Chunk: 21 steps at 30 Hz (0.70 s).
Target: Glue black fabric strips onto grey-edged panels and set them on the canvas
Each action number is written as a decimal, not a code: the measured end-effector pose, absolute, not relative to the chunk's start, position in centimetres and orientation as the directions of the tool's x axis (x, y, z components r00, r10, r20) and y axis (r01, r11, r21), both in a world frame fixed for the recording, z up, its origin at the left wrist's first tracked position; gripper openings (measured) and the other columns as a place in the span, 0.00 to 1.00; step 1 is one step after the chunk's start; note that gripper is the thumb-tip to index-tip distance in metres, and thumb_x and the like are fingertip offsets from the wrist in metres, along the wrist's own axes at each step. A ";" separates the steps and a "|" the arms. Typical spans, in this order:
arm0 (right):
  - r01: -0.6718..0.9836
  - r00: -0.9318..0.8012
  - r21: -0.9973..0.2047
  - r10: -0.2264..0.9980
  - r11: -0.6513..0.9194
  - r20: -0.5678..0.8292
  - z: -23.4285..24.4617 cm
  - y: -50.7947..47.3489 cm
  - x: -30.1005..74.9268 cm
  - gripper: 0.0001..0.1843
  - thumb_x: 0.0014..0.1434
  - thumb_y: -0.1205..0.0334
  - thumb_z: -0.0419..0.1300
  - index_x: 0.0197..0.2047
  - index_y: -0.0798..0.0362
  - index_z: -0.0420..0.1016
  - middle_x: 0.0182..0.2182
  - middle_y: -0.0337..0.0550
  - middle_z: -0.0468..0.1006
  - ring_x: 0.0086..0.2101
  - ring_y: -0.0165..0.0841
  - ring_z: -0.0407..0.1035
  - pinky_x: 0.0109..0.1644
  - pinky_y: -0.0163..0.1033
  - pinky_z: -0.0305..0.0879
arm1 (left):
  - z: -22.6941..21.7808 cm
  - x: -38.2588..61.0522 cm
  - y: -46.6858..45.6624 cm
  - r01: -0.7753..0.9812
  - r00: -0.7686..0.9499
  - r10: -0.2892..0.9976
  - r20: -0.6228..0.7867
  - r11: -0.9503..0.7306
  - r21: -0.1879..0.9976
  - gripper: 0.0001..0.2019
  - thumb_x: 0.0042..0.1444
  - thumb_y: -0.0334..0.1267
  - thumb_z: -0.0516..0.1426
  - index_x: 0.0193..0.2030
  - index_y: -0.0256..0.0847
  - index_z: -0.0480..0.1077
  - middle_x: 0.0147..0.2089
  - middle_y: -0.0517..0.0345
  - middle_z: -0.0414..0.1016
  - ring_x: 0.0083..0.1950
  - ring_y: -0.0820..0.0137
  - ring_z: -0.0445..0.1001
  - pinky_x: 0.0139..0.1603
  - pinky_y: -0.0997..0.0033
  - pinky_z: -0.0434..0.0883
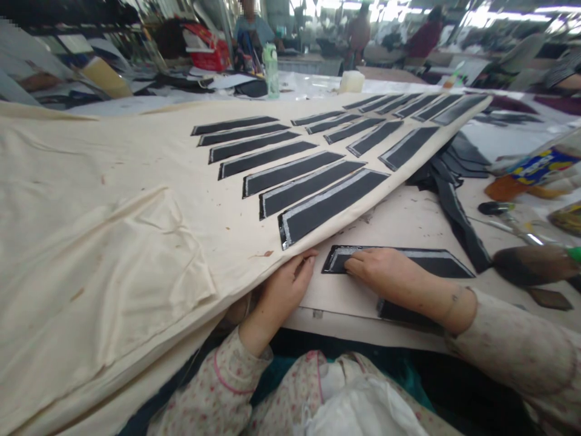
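Note:
My right hand is closed, its fingertips pressed together at the left part of a black strip with a pale grey border, lying on the table. The hand covers the strip's middle. My left hand rests at the edge of a cream cloth, left of that strip, with a small gap between thumb and forefinger and nothing visible between them. Several similar black strips lie in rows on the cloth. Another black piece sits below my right forearm, partly hidden by it.
At the right are a brush-like dark tool, a bottle with a blue label, and a heap of dark pieces. A green bottle and a red basket stand farther back. Several people are in the background.

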State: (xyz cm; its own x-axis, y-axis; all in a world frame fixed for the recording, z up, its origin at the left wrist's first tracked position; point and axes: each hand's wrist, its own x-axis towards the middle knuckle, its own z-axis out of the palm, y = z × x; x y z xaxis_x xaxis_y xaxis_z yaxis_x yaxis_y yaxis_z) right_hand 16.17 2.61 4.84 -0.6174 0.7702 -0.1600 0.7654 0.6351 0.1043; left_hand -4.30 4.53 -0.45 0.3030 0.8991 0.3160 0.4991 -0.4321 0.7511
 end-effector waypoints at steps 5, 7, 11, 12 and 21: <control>0.786 -0.600 0.075 0.786 0.614 -0.147 4.8 2.7 16.3 0.07 0.57 0.74 0.52 0.34 0.54 0.68 0.31 0.42 0.75 0.31 0.36 0.71 0.32 0.38 0.63 | -0.3 -4.3 4.4 0.490 0.316 0.899 0.302 -0.427 0.760 0.11 0.59 0.37 0.50 0.44 0.42 0.72 0.45 0.56 0.75 0.49 0.65 0.72 0.59 0.62 0.62; 0.794 -0.592 0.067 0.794 0.604 -0.137 4.8 2.7 16.3 0.06 0.58 0.73 0.53 0.33 0.54 0.68 0.30 0.41 0.75 0.30 0.36 0.71 0.31 0.38 0.62 | -0.2 -4.3 4.3 0.488 0.324 0.900 0.292 -0.423 0.763 0.11 0.59 0.37 0.49 0.44 0.42 0.72 0.45 0.56 0.75 0.48 0.66 0.72 0.58 0.63 0.62; 0.808 -0.580 0.044 0.806 0.587 -0.117 4.6 2.9 16.5 0.06 0.58 0.71 0.53 0.33 0.53 0.69 0.30 0.40 0.75 0.30 0.35 0.71 0.30 0.37 0.60 | 0.0 -4.5 4.1 0.469 0.345 0.895 0.285 -0.427 0.773 0.10 0.59 0.36 0.50 0.43 0.41 0.71 0.42 0.57 0.75 0.46 0.67 0.72 0.53 0.67 0.65; 0.814 -0.573 0.036 0.811 0.580 -0.120 4.6 2.9 16.6 0.06 0.59 0.70 0.53 0.34 0.53 0.69 0.30 0.40 0.75 0.30 0.35 0.71 0.30 0.37 0.59 | 0.1 -4.5 4.0 0.455 0.354 0.890 0.288 -0.433 0.779 0.10 0.60 0.36 0.50 0.43 0.41 0.71 0.41 0.57 0.75 0.45 0.68 0.72 0.52 0.69 0.66; 0.871 -0.487 -0.030 0.850 0.491 -0.201 5.4 3.3 16.2 0.09 0.60 0.68 0.51 0.33 0.53 0.72 0.32 0.43 0.77 0.33 0.35 0.72 0.34 0.36 0.59 | 0.0 -4.5 2.1 0.436 0.547 0.777 0.311 -0.582 0.687 0.10 0.60 0.32 0.49 0.45 0.38 0.69 0.41 0.53 0.72 0.44 0.68 0.69 0.46 0.68 0.66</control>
